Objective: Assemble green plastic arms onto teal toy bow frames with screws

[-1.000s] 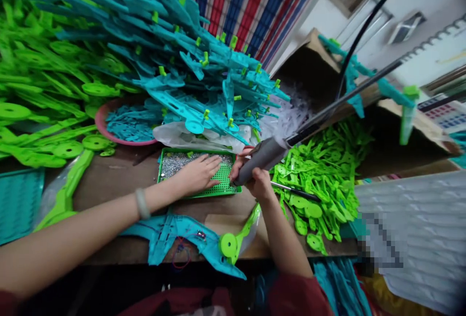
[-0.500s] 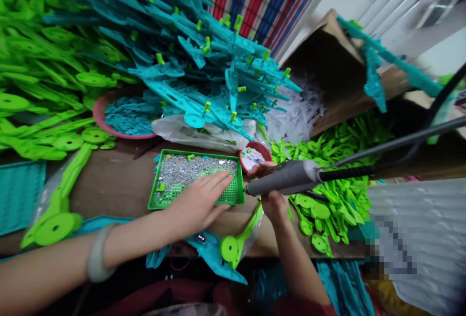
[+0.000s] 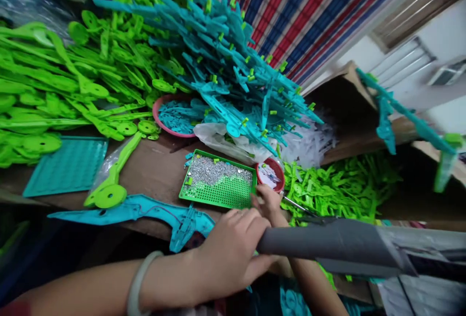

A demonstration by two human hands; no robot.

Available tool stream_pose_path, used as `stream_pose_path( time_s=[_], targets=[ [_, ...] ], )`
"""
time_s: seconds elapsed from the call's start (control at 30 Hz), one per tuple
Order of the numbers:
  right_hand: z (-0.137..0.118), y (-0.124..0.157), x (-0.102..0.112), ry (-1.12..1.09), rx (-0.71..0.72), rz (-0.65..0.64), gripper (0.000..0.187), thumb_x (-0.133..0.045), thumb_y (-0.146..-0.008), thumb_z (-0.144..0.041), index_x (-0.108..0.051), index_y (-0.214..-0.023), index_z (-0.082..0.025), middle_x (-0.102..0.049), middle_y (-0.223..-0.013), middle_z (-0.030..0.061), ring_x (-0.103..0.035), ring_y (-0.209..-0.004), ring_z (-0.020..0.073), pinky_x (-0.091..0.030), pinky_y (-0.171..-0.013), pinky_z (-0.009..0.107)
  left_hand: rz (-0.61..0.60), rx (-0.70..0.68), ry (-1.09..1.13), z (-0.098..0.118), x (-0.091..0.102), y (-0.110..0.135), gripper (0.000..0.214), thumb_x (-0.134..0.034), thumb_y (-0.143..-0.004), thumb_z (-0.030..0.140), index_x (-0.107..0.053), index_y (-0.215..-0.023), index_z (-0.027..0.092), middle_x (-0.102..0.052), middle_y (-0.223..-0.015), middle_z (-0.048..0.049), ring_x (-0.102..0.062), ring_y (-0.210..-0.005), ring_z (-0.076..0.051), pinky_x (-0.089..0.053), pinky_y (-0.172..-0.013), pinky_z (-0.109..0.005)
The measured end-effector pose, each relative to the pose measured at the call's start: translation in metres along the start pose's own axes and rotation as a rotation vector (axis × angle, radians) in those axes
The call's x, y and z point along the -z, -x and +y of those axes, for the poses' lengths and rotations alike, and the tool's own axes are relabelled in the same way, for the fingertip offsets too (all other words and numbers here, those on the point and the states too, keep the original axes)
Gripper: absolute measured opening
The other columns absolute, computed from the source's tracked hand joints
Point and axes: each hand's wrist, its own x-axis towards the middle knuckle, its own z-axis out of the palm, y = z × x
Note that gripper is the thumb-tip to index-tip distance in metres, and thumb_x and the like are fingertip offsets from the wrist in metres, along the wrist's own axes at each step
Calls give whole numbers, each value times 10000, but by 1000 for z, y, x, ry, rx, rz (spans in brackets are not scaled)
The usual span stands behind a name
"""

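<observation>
My left hand (image 3: 233,245), with a pale bangle on its wrist, is closed around the front end of a grey electric screwdriver (image 3: 335,243). The tool lies across the right side, close to the camera. Behind it, my right hand (image 3: 270,203) is at the right edge of a green perforated tray (image 3: 218,199) of small silvery screws. Its fingers are curled together, and anything between them is too small to make out. A blue plastic half-shell (image 3: 145,207) with a thin wire lies along the table's front edge, its right end partly behind my left hand.
A red bowl (image 3: 280,187) of white pieces stands beside the tray, and a pink bowl (image 3: 156,114) of blue parts behind it. Blue shells (image 3: 233,63) and green parts (image 3: 73,88) pile high at the back and left. A bagged green part (image 3: 109,194) lies left.
My left hand has left the screw tray and now grips the screwdriver. The tool has come nearer the camera, out of my right hand, which is now beside the tray. The view has shifted left.
</observation>
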Motion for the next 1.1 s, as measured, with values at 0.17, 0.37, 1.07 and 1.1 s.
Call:
stream_pose_path(
  time_s=[0.17, 0.37, 1.07, 1.1],
  targets=[
    [-16, -61, -58, 92, 553, -218, 766, -576, -859, -729, -580, -1302, -104, -662, -1176, 197, -602, -1086, 312, -516, -932, 474, -110, -70, 7, 6, -24, 25, 397, -742, -835, 478, -596, -1058, 183, -682, -988, -61, -642, -867, -253, -491, -758, -374],
    [-15, -109, -95, 253, 755, -304, 612, -428, -1003, -597, -508, -1390, -130, -647, -1266, 181, -552, -1186, 285, -437, -991, 459, -96, -107, -17, -6, -33, 37, 414, -778, -803, 476, -590, -1038, 192, -681, -961, -43, -664, -855, -240, -486, -722, -338],
    [-54, -109, -108, 93, 919, -221, 344, -525, -991, -500, -602, -1051, -170, -662, -1056, 106, -543, -929, 225, -424, -891, 406, -55, -123, 24, -16, -42, 37, 487, -731, -824, 594, -591, -1041, 182, -674, -927, -43, -652, -814, -212, -492, -729, -315],
    [-53, -110, -109, 115, 917, -222, 317, -511, -1005, -473, -601, -1052, -172, -666, -1071, 107, -546, -937, 222, -425, -896, 403, -76, -97, 42, -15, -38, 37, 478, -763, -806, 561, -595, -1045, 183, -676, -943, -45, -656, -831, -218, -494, -737, -320]
  ],
)
